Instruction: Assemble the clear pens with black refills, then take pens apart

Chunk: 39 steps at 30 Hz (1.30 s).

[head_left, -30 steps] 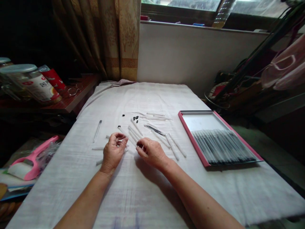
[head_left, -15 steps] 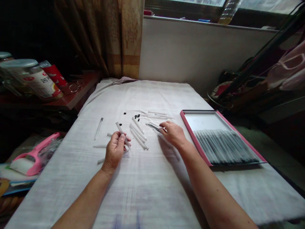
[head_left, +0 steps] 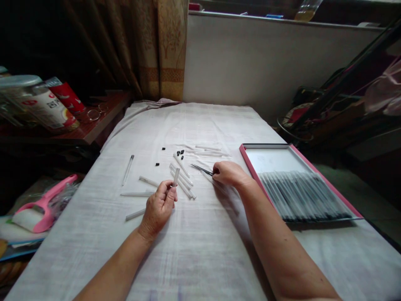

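Note:
My left hand (head_left: 159,207) pinches a clear plastic tube (head_left: 176,177) and holds it nearly upright above the white cloth (head_left: 194,251). My right hand (head_left: 230,173) is closed on a thin black refill (head_left: 202,169) whose tip points left over the cloth. Between the hands lie several more clear tubes (head_left: 183,184) and a few small black caps (head_left: 180,153). More clear tubes (head_left: 138,194) lie to the left of my left hand.
A pink-rimmed tray (head_left: 249,161) at the right holds a row of several finished pens (head_left: 300,196). Jars (head_left: 40,104) stand on a wooden shelf at the left, with a pink tool (head_left: 46,200) below. A wall and curtain close off the far end.
My left hand lifted a clear tube off the cloth and tilted it upright. My right hand moved right and away, and closed on the black refill.

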Tool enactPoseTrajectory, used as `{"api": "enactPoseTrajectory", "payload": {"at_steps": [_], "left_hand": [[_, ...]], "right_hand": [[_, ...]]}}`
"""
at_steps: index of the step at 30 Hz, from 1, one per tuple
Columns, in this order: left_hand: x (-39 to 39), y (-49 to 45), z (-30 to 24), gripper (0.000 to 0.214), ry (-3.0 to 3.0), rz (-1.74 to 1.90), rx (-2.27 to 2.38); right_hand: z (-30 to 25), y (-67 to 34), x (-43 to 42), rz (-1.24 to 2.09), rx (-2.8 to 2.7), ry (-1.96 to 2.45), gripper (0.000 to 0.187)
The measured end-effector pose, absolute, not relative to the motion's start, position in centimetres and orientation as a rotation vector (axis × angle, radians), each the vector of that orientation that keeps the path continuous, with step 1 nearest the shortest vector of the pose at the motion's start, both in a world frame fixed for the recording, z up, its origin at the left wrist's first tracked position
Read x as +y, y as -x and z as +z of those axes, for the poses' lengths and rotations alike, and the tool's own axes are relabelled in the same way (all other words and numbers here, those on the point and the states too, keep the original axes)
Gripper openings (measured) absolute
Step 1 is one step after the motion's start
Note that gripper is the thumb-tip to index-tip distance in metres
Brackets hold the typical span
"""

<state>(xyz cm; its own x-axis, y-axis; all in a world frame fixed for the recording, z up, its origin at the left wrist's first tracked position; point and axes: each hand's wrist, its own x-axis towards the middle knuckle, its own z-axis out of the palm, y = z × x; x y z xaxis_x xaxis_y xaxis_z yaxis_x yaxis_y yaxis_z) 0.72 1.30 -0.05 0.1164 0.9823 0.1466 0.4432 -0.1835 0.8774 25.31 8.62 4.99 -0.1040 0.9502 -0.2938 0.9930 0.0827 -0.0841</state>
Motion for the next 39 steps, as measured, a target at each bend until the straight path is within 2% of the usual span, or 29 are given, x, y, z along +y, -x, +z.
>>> {"api": "enactPoseTrajectory", "payload": {"at_steps": [6, 17, 31, 34, 36, 39], "left_hand": [[0.9, -1.0, 0.0, 0.021, -1.9, 0.974, 1.418], [1.1, -0.7, -0.3, 0.022, -1.961, 0.976, 1.447], [1.3, -0.6, -0.4, 0.022, -1.996, 1.006, 1.438], [1.4, -0.6, -0.5, 0.023, -2.007, 1.026, 1.438], [1.4, -0.6, -0.5, 0.023, -2.015, 1.042, 1.447], [1.5, -0.6, -0.5, 0.024, -2.031, 1.077, 1.474]], "right_hand": [[4.2, -26.4, 8.8, -0.53, 2.25, -2.013, 0.026], [5.4, -24.3, 8.1, -0.402, 2.14, -1.92, 0.032], [5.3, -24.5, 8.0, -0.422, 2.287, -2.06, 0.024], [5.5, -25.5, 8.2, -0.679, 2.49, -2.264, 0.032], [5.7, -25.9, 8.3, -1.086, 2.645, -2.331, 0.031], [6.3, -25.9, 8.1, -1.799, 2.811, -2.164, 0.021]]}}
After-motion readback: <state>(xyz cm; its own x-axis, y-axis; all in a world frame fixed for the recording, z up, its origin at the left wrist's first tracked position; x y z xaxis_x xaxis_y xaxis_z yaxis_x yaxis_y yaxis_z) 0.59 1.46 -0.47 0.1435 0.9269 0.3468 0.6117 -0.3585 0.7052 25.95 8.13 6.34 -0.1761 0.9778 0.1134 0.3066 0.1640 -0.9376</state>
